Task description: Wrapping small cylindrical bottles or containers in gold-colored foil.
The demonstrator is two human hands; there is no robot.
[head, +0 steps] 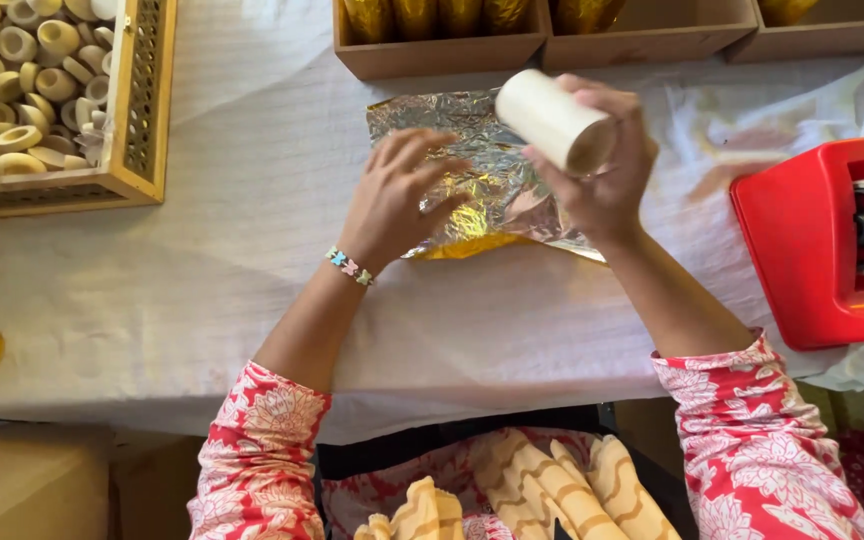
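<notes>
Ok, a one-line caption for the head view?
Right hand holds a cream cylinder above a foil sheet that the left hand presses flat.

Work table under a white cloth [202, 290], lit by soft daylight.

At far left, a wooden crate [142, 120] with perforated sides, full of pale rings [12, 90]. Along the far edge, a row of low wooden boxes [642, 45] with golden wrapped pieces [432, 15] inside. At right, a red tape dispenser [812, 250]. Below the left table edge, a brown cardboard box [27, 485].
</notes>
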